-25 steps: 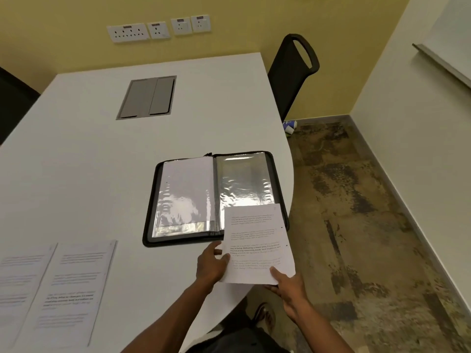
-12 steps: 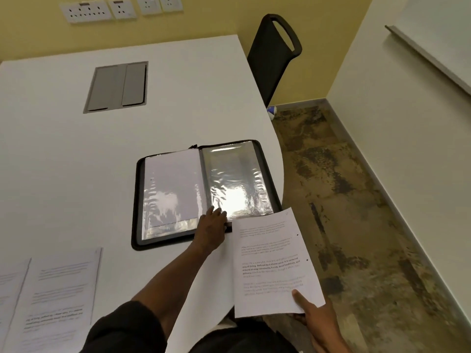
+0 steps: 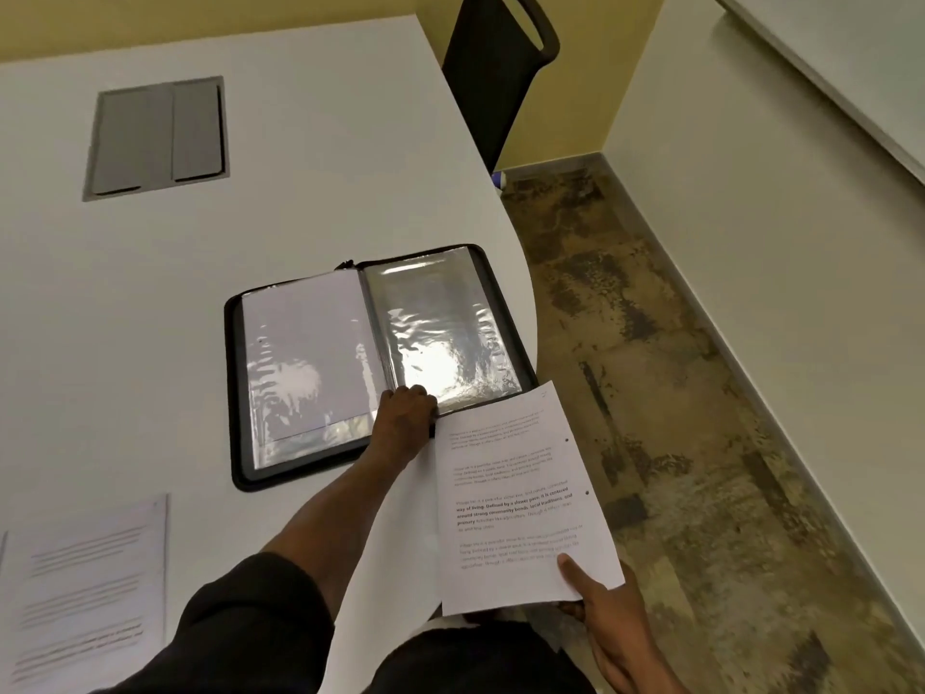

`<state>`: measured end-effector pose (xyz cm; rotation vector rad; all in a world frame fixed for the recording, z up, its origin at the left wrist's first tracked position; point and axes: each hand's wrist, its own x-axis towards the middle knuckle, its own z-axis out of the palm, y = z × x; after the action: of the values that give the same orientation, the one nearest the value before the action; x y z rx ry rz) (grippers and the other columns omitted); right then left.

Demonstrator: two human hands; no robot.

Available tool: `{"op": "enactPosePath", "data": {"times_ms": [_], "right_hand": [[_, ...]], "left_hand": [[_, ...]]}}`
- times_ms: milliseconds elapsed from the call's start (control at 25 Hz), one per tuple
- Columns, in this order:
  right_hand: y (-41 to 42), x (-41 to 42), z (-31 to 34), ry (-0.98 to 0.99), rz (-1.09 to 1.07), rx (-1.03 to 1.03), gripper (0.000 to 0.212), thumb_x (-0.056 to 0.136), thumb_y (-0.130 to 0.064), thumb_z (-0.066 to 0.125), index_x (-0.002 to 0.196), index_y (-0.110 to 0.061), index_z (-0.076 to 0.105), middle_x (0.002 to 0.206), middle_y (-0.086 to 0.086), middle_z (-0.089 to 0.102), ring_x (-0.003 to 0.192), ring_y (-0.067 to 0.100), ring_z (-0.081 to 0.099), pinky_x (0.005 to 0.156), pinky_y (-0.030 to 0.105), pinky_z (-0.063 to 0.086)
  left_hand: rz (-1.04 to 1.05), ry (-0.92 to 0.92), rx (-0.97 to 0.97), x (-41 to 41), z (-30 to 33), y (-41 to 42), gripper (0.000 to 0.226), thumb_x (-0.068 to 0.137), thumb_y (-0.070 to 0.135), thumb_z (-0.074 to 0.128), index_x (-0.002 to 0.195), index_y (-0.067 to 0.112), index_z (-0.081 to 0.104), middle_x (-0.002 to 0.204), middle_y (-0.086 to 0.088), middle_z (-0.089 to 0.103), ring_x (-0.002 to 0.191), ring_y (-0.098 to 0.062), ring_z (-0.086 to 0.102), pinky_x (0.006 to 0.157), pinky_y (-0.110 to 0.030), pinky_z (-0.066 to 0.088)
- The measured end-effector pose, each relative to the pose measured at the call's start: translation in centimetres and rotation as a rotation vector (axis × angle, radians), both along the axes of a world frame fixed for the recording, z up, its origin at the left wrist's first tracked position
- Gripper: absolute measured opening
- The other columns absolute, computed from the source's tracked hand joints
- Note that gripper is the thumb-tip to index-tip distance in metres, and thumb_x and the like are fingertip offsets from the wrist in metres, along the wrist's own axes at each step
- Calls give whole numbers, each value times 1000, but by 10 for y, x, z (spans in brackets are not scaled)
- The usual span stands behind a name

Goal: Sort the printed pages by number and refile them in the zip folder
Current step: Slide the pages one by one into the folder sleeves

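From the head view, the black open zip folder with clear plastic sleeves (image 3: 370,363) lies on the white table (image 3: 250,217) near its curved edge; the left hand (image 3: 403,418) rests curled at the sleeves' lower edge near the spine, whether pinching one I cannot tell; the right hand (image 3: 598,601) pinches the white printed page (image 3: 520,498) at its bottom corner, just beside the folder; another printed sheet (image 3: 85,593) lies lower left.

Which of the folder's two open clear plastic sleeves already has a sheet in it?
The left clear sleeve of the black zip folder: a white sheet shows through it. The right clear sleeve shows only shiny grey plastic; the left hand touches its bottom corner.
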<state>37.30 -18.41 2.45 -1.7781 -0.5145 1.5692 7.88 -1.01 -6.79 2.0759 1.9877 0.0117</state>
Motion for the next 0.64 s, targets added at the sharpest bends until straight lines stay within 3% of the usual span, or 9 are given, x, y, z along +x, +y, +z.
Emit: {"op": "enactPosePath", "data": {"times_ms": [120,280,440,640], "right_hand": [[-1,-1,-2,-1,-50,-16,32,87,0,72,115,-13,67,114,12,73,105,36,68,95,60,53],[-3,-6,-2,31,-82,-38,29,88,1,70,109,-18,67,110,11,74,102,35,69,91,55,56],[-4,-16,-1,22,-71,-1,30,88,3,69,108,-19,67,114,12,72,105,35,68,94,59,53],[-7,-18,0,-11,-113,36,33,82,-2,74,107,-22,67,114,9,72,107,35,67,95,61,52]], "left_hand": [[-44,63,-1,0,1,1,14,84,18,58,76,22,69,81,2,65,78,-25,63,75,-35,38],[-30,11,24,0,5,-3,18,80,14,58,63,18,60,65,-3,62,61,-27,60,67,-33,32],[134,-97,43,-3,8,0,17,82,12,59,67,14,66,64,-4,65,63,-27,61,64,-29,32],[356,-363,-56,-8,8,6,14,84,13,66,73,17,73,75,4,70,75,-14,57,65,-24,38]]}}
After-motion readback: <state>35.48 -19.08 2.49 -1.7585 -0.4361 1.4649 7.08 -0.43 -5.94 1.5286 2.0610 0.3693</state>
